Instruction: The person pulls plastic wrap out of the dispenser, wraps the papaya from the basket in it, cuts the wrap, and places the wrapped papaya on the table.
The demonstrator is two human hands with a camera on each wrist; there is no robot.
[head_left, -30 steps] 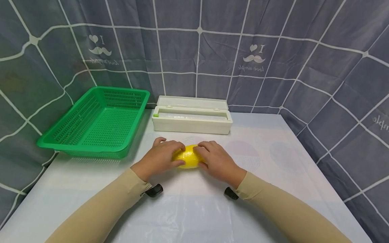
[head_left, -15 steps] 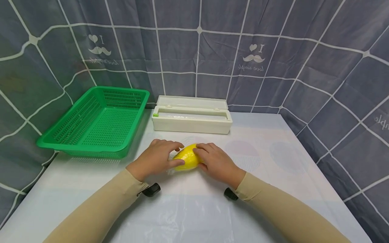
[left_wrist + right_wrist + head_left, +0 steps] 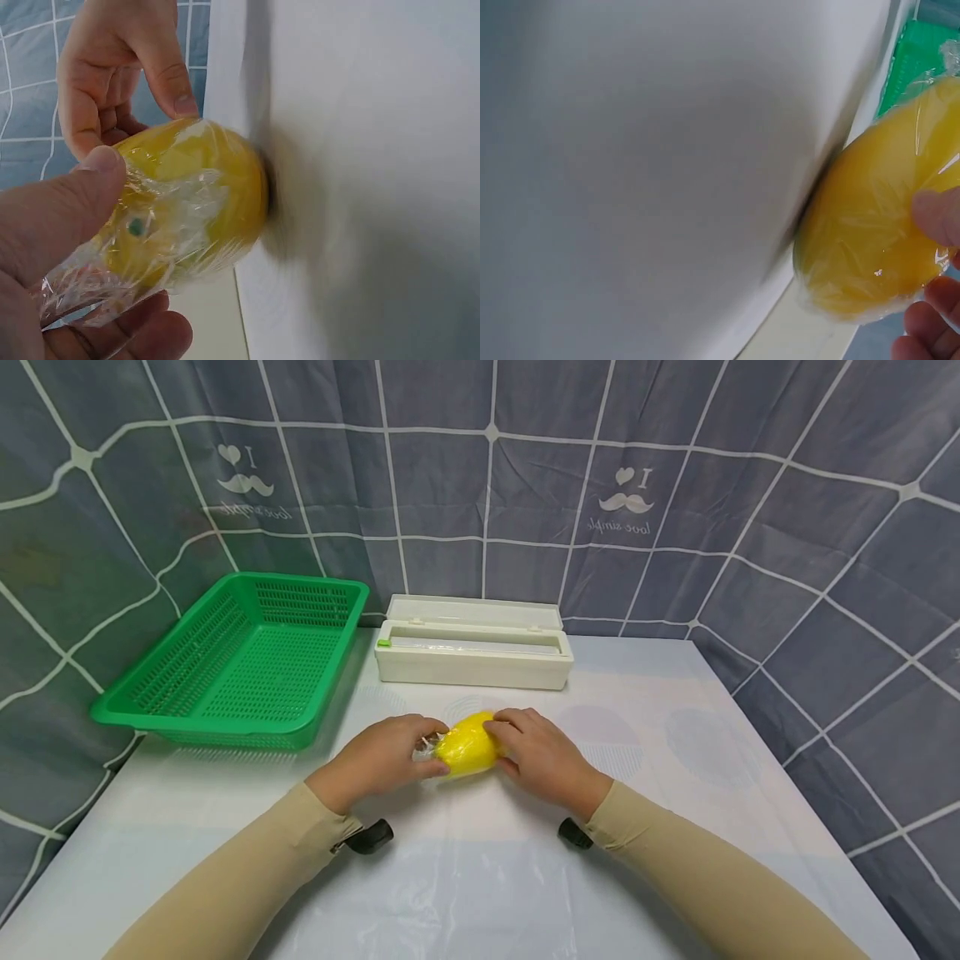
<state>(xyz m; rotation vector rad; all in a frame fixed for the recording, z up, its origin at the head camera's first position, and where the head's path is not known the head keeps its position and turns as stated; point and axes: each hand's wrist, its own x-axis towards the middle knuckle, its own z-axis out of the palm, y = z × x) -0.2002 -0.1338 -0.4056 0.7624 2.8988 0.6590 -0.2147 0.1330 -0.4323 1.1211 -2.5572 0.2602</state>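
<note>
A yellow oval fruit (image 3: 467,745), wrapped in shiny clear plastic film, lies tilted between both hands over the white table; its exact kind is unclear. At its left end, my left hand (image 3: 378,760) pinches the gathered loose film (image 3: 97,289) between thumb and fingers. Through the wrap a small dark green spot shows on that end. My right hand (image 3: 545,760) grips the other end, the thumb (image 3: 937,214) on one side and the fingers across the far side. In the right wrist view the film looks smooth over the yellow skin, and part of that hand is cut off.
Behind the hands stands a white cling film dispenser (image 3: 474,672) with its lid raised and a roll inside. A green perforated basket (image 3: 300,727) sits at the left. Grey checked curtains (image 3: 442,485) border the white table (image 3: 480,893) at the back and sides.
The fruit has turned a little, its right end swinging away from me. My left hand has slid slightly left off the fruit onto the loose film. My right hand stays almost in place.
</note>
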